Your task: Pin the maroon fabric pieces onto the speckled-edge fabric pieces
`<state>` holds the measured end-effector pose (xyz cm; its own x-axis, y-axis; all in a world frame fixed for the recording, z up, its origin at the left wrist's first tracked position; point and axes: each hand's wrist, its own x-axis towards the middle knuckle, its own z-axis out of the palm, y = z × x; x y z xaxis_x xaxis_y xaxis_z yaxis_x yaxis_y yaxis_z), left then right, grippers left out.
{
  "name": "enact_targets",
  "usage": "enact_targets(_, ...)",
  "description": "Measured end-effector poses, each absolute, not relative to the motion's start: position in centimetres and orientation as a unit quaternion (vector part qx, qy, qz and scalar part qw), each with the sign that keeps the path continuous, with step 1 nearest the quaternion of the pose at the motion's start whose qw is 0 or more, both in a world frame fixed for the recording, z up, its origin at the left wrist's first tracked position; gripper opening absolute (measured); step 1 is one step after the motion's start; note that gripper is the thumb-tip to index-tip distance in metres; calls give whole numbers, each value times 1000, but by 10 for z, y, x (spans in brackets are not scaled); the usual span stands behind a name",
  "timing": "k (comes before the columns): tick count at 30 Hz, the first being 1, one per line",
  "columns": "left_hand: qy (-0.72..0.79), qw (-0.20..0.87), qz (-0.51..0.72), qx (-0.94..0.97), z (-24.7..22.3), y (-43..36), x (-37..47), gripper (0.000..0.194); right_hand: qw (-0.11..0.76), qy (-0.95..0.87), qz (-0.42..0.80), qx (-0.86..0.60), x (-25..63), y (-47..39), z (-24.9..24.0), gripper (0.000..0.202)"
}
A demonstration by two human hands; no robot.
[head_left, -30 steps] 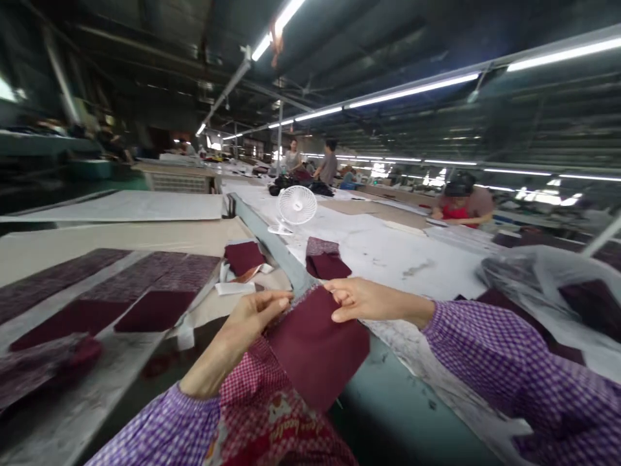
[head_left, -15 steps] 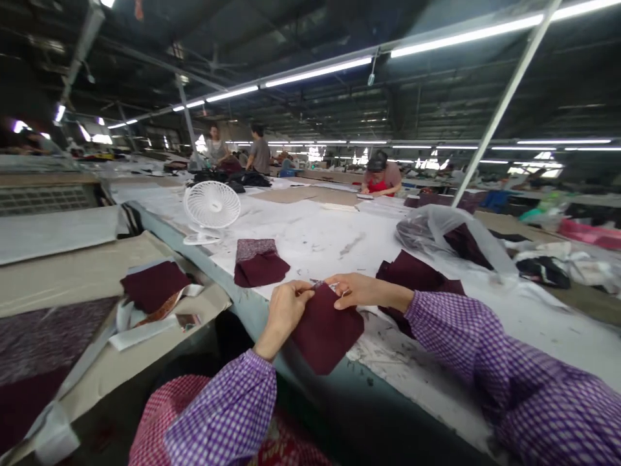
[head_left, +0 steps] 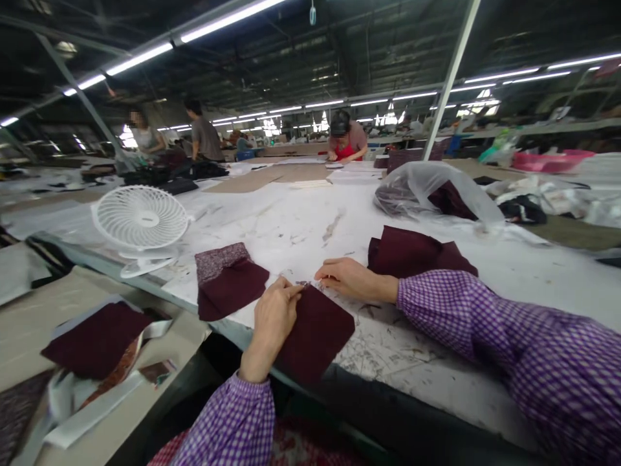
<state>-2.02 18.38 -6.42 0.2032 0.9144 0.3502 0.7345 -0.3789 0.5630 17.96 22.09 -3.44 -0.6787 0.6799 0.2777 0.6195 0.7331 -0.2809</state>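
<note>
My left hand pinches the top corner of a maroon fabric piece, which lies on the table edge and hangs partly over it. My right hand is just right of that corner, apart from the piece. Its fingers are drawn together; whatever they hold is too small to make out. Left of my left hand rests a maroon fabric stack with a speckled piece folded at its top. Behind my right wrist lies a crumpled maroon fabric pile.
A white fan stands at the table's left. A clear plastic bag with maroon cloth sits back right. More fabric lies on a lower surface at left. A person in a red apron works across the white-covered table.
My right hand has come away from the fabric's corner, slightly right. My left hand still holds the piece. The view has turned right and come closer to the table.
</note>
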Motion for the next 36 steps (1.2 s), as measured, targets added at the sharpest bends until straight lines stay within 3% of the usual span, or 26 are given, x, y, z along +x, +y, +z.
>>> enact_targets(14,536,100,294,785,-66,182,-20,29,265,-902,141,-309,169,235,-50,21)
enact_targets(23,541,112,291,781,-67,183,-20,28,257,-914,160,-271,171,236,-49,14)
enact_targets(29,547,84,279,785,-65,180,-19,27,242,-936,101,-233,172,240,-52,16)
enact_targets(36,529,36,260,807,-66,179,-21,30,114,-968,-75,-211,176,237,-46,22)
